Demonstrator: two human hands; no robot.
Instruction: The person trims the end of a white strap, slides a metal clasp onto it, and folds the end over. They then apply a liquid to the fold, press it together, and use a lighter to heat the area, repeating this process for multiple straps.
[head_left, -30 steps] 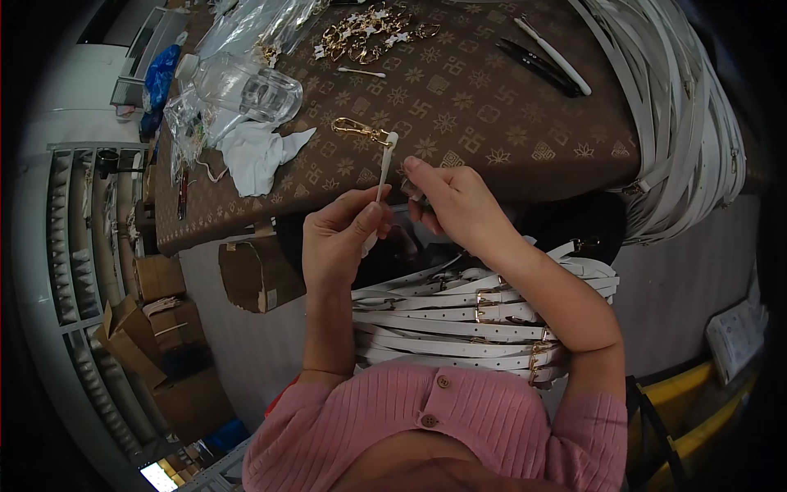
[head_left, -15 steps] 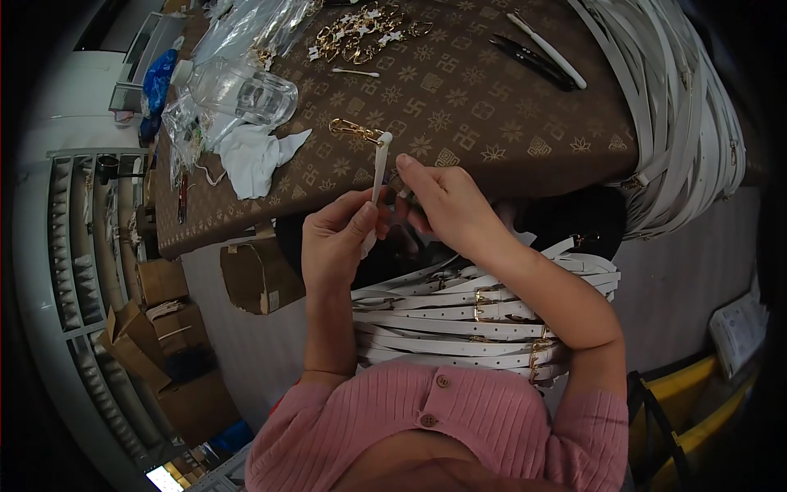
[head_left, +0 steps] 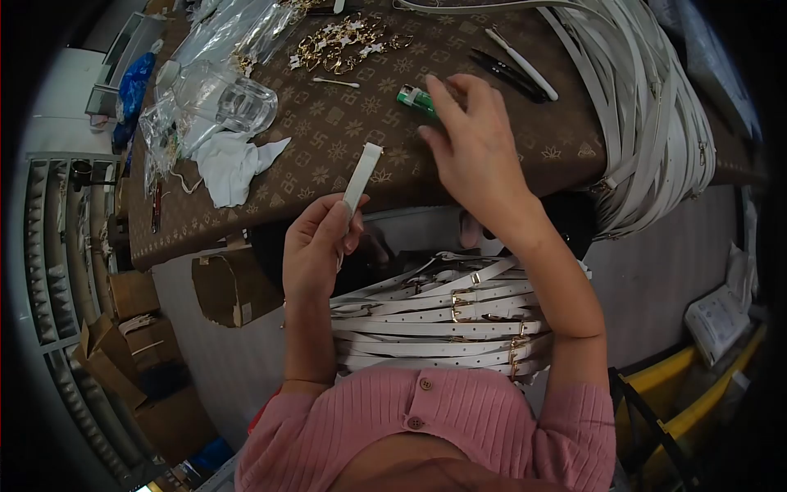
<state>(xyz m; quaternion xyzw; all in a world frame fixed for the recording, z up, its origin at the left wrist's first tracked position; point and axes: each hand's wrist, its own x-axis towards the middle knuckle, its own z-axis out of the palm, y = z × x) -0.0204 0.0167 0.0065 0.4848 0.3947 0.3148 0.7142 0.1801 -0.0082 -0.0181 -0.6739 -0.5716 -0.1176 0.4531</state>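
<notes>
My left hand [head_left: 316,238] pinches a white strap [head_left: 361,179], which points up over the table's near edge. My right hand [head_left: 471,139] is over the table with its fingers apart, close beside a green lighter [head_left: 416,99]; whether a fingertip touches the lighter is hard to tell. Across my lap lies a bundle of white belts [head_left: 443,328] with gold buckles. A cotton swab [head_left: 336,83] lies below a pile of gold clasps and chains [head_left: 348,43].
On the patterned tablecloth [head_left: 328,139] are a clear bottle [head_left: 238,102], a white cloth [head_left: 234,164], black pens [head_left: 508,75] and a white pen [head_left: 525,64]. More white belts [head_left: 648,123] hang over the right side. Cardboard boxes [head_left: 234,287] stand at the lower left.
My right hand has moved up and away from the strap, and the green lighter now shows beside it. The strap has tilted right, and its gold clasp is no longer visible. The view has shifted slightly.
</notes>
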